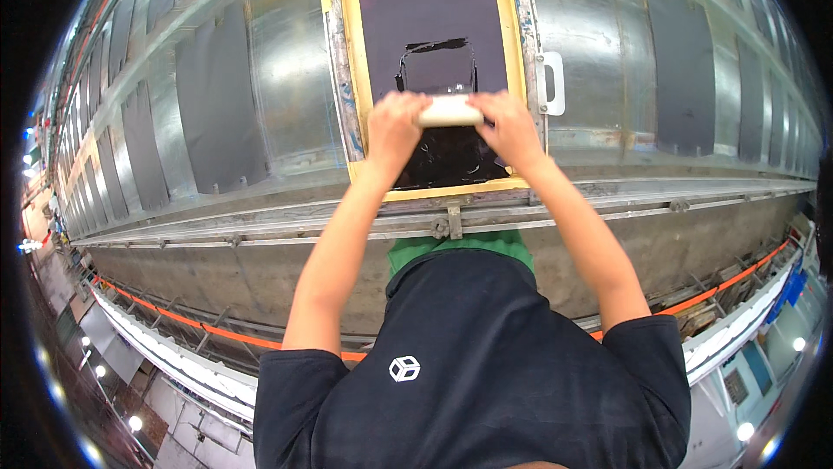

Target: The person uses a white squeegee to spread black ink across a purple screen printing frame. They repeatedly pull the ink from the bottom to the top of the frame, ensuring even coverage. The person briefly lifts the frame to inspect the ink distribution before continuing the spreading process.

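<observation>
A pale, bar-shaped squeegee (449, 111) lies crosswise over a screen printing frame (350, 52). My left hand (396, 126) grips its left end, and my right hand (510, 126) is closed round the right end. Inside the frame, yellow tape borders a dark purple-grey mesh (429, 9). Glossy black ink (447, 157) covers the mesh on my side of the squeegee. Beyond the bar, thin ink streaks trace a rough rectangle. The squeegee's lower edge is hidden from me.
A long metal table (295, 52) runs left and right under the frame. Dark fabric panels (213, 100) lie along it on both sides, one (681, 70) to the right. A white handle (552, 84) juts from the frame's right side. A metal rail (347, 224) follows the near edge.
</observation>
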